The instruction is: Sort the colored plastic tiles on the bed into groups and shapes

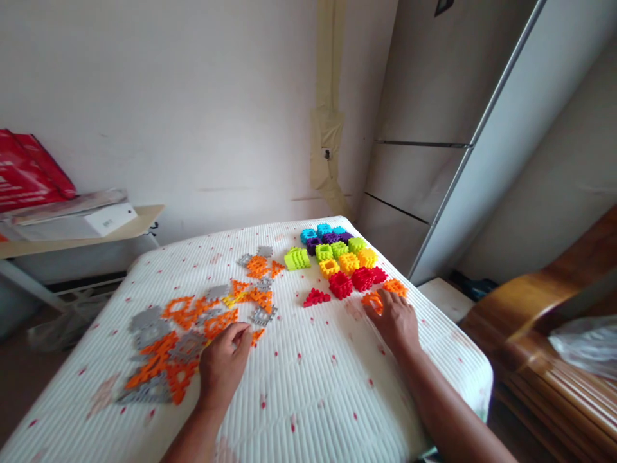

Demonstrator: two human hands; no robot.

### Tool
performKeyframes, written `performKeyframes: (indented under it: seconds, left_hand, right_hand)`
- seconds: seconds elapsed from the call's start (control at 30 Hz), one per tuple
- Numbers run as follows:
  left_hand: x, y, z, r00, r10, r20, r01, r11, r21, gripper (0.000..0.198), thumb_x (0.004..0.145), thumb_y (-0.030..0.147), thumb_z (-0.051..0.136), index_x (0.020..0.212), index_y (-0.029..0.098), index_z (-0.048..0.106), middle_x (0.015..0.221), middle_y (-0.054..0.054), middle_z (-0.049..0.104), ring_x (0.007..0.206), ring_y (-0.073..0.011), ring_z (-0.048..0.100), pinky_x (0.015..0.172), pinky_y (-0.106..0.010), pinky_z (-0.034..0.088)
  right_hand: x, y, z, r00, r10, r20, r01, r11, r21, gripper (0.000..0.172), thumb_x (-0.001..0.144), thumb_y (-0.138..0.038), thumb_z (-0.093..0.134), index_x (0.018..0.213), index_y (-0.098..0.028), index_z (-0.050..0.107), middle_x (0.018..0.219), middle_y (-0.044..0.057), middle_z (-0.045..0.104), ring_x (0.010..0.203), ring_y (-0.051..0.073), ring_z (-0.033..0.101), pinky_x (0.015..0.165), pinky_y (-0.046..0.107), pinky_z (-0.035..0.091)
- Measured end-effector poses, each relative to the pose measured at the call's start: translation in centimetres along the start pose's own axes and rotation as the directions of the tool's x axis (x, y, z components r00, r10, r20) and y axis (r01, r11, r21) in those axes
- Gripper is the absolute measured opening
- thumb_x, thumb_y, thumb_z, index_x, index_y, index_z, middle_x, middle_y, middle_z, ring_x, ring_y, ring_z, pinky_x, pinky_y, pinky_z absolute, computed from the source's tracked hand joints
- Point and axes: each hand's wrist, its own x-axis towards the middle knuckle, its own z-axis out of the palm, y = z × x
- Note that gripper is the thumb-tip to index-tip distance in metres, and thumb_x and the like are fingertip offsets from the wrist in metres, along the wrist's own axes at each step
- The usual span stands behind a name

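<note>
Coloured pieces (349, 263), dotted cloth (308, 386), pale wall (216, 116)

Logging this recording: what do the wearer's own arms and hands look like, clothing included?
The left hand and right hand are ungloved. Both visible forearms are bare, with no sleeves in frame, and neither wrist shows a watch or bracelet. Small rings cannot be ruled out.

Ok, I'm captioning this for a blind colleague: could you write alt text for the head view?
A person's right hand is at an orange block beside rows of colored blocks, while the left hand is beside scattered, flat orange and gray pieces. Blocks and pieces lie on a white, red-spotted cover.
</note>
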Motion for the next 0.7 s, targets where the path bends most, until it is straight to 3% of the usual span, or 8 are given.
performKeyframes:
  seconds: [0.4,0.7]
  left_hand:
    - [0.04,0.02,0.01,1.000,0.006,0.002,-0.006,1.000,-0.009,0.027,0.074,0.042,0.047,0.071,0.022,0.066,0.064,-0.001,0.069,0.061,-0.0170,0.063,0.058,-0.024,0.043]
    - [-0.26,-0.06,0.27,1.000,-0.008,0.027,0.009,1.000,-0.009,0.025,0.078,0.036,0.046,0.075,0.020,0.065,0.069,-0.002,0.069,0.064,-0.0157,0.063,0.061,-0.024,0.044]
  right_hand:
    - [0.35,-0.48,0.13,0.986,0.008,0.164,0.002,0.998,-0.061,0.040,0.082,-0.040,0.052,0.113,-0.015,0.055,0.097,0.012,0.064,0.092,0.024,0.057,0.075,0.032,0.039]
    - [0.49,-0.74,0.81,0.996,-0.014,0.090,0.020,0.998,-0.061,0.044,0.081,-0.034,0.051,0.119,-0.010,0.050,0.096,0.015,0.064,0.091,0.026,0.058,0.073,0.033,0.042]
